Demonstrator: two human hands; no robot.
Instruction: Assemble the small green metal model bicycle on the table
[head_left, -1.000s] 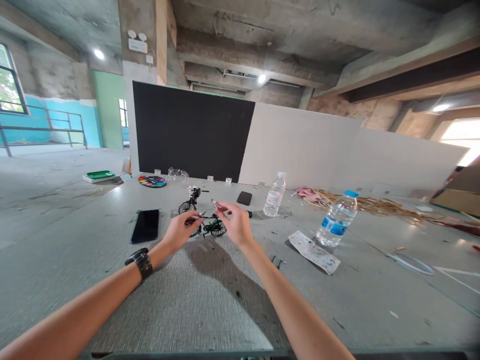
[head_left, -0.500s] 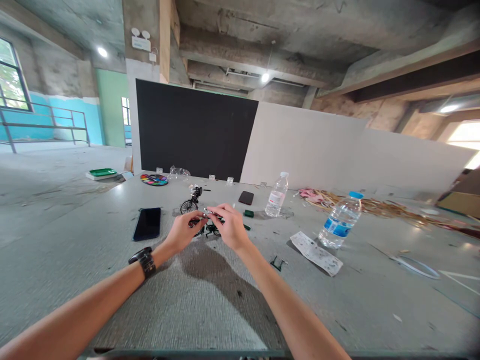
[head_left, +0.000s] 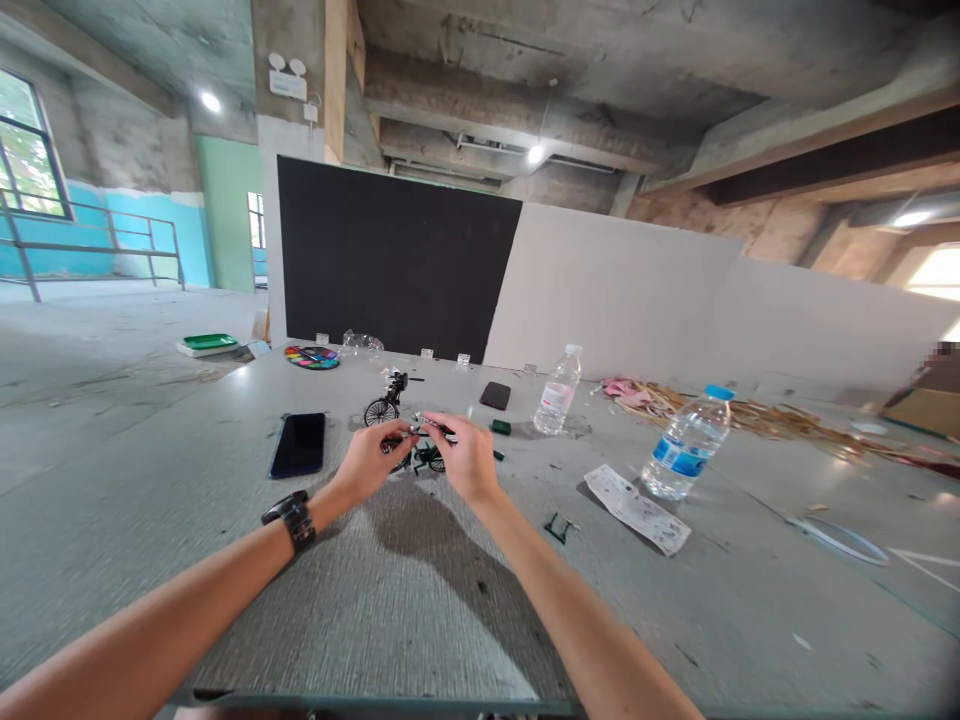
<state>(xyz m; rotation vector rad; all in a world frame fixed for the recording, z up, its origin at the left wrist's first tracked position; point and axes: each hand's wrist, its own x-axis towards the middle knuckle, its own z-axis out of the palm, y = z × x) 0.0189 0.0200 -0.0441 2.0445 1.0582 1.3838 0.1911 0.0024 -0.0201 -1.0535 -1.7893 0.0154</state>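
Note:
A small dark green model bicycle [head_left: 425,458] stands on the grey table [head_left: 420,590] between my two hands. My left hand [head_left: 369,465], with a black watch on its wrist, has its fingers closed at the model's front wheel. My right hand [head_left: 466,458] pinches a thin silvery part [head_left: 429,424] just above the model, fingertips almost meeting those of the left hand. A black model bicycle [head_left: 382,405] stands a little farther back. What the left fingers grip is partly hidden.
A black phone [head_left: 298,444] lies to the left, a smaller dark phone [head_left: 495,395] behind. Two water bottles [head_left: 556,390] [head_left: 685,443] stand on the right, beside a printed sheet [head_left: 636,508]. A small green piece [head_left: 559,526] lies near my right forearm. A paint palette [head_left: 312,357] sits at the back.
My right hand has come in toward the left, bringing the thin silvery part over the green model. The two hands now nearly touch. The view has shifted slightly.

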